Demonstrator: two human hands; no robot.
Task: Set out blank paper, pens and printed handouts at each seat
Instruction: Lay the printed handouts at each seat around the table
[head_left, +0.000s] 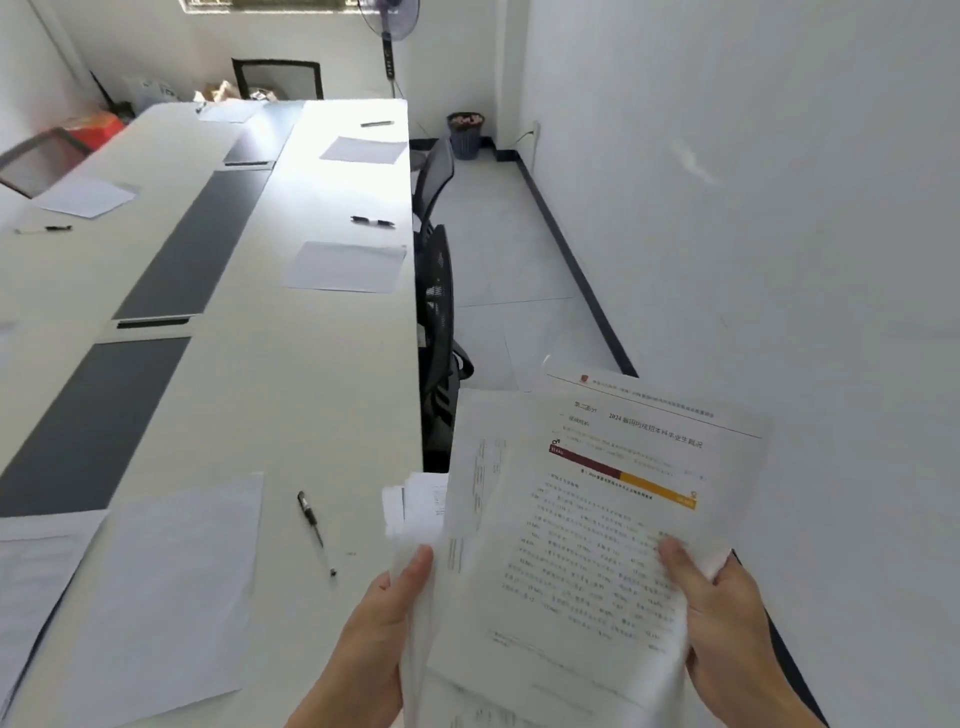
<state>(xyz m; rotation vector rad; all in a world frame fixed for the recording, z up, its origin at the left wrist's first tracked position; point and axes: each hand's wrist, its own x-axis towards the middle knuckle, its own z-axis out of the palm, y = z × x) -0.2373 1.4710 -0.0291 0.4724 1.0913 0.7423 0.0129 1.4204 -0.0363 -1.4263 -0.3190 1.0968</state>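
Both grips grasped the handouts (587, 519), held just off the right edge of the worktop (322, 374): the left grip (374, 623) pinched the stack, the right grip (727, 608) the top sheet. Best to peel that sheet clear, then lay it square beside the nearest paper (171, 587) and pen (316, 530). The long white worktop carried more paper and pens; chairs (439, 291) stood tucked in, a bin (465, 135) by the wall.

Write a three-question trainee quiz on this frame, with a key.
1. True or false: the left hand and the right hand both grip the printed handouts.
2. Relative to the nearest blank sheet, the nearest pen lies: A on it; B beside it, on the table; C under it.
3. Fill in: the top handout's coloured bar is maroon and ____.
Key: 1 true; 2 B; 3 yellow.
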